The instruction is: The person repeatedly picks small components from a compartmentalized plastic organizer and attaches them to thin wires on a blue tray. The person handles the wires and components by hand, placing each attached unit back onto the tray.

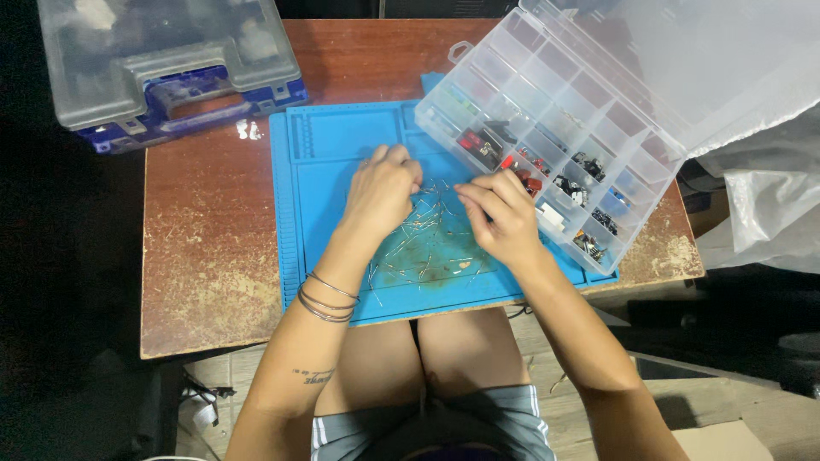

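While a grey toolbox (171, 64) is sitting far left on the table (205, 248), the left hand (382, 189) and right hand (501, 215) are curling over loose wire pins (424, 248) on the blue mat (342, 154), fingers pinching; exact grip unclear. A clear compartment box (547, 128) is lying open to the right.

mat (342, 171): matt blue rubber | leads (427, 248): thin shiny metal | table (205, 230): worn scuffed wood | organiser (547, 111): clear plastic

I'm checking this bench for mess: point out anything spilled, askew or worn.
Thin wire leads lie scattered loose over the blue mat, between the left hand and right hand. The clear compartment box sits at an angle, overhanging the mat. The wooden table is badly worn, its finish flaking.
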